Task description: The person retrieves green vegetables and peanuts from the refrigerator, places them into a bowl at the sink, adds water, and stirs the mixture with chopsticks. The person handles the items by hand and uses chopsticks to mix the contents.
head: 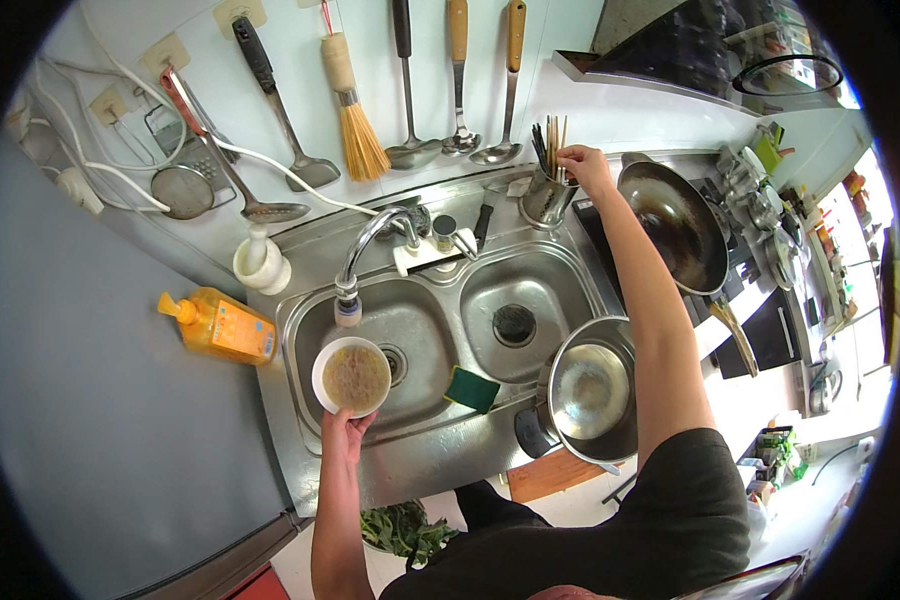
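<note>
My left hand (349, 427) holds a white bowl (320, 379) by its near rim, over the left basin of the steel double sink (420, 330). Cloudy liquid with small pieces in it fills the bowl, just below the faucet (356, 259). My right hand (583, 166) reaches to the steel utensil holder (546, 202) behind the right basin, its fingertips closed on light-coloured chopsticks (561, 174) standing there. Dark chopsticks (541, 150) stand beside them. Whether one or more are gripped is hard to tell. A green scouring sponge (472, 388) lies on the divider's near end.
An orange soap bottle (232, 328) and a marble mortar (270, 274) are at the left. A large steel pot (562, 375) sits right of the sink, below my right forearm. A wok (709, 277) rests on the stove. Ladles and a straw brush (360, 135) hang on the wall.
</note>
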{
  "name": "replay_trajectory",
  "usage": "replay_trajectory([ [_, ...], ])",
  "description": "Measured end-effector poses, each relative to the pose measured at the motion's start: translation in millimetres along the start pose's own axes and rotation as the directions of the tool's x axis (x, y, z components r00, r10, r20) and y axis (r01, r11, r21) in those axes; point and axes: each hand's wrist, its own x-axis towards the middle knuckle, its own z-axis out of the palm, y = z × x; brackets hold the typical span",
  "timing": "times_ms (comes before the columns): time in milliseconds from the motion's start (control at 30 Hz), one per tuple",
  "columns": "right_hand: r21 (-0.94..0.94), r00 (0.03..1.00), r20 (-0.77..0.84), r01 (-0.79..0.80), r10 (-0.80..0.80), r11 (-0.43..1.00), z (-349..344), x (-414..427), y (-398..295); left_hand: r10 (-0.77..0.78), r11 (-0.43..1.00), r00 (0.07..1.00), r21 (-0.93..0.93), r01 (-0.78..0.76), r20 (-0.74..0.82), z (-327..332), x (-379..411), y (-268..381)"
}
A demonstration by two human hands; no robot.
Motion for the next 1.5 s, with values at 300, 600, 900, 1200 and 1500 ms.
replay_trajectory([
  [300, -0.369, 0.965, 0.259, 0.125, -0.027, 0.921, 10.7, 40.5, -21.3, 0.028, 1.000, 0.999, -0.008, -0.028, -0.028, -0.6, -14.8, 1.9],
  [600, -0.626, 0.863, -0.039, 0.372, -0.504, 0.685, -13.2, 18.0, -52.8, 0.009, 1.000, 1.000, -0.010, -0.009, 0.012, -0.7, -27.3, -2.5],
  [900, -0.060, 0.729, -0.277, 0.638, -0.626, 0.768, -53.3, -73.2, -231.5, 0.047, 0.997, 0.998, -0.060, -0.045, 0.037, -10.7, -42.0, -8.4],
  [1200, 0.258, 0.806, 0.591, -0.235, 0.039, 0.937, 67.2, -330.2, -219.3, 0.063, 0.997, 0.997, -0.056, -0.061, 0.035, -8.1, -75.2, 0.0],
  [1500, 0.210, 0.445, 0.866, 0.090, -0.228, 0.973, 63.5, -442.2, -203.6, 0.048, 0.998, 0.998, -0.037, -0.046, 0.047, -16.7, -85.0, -1.4],
])
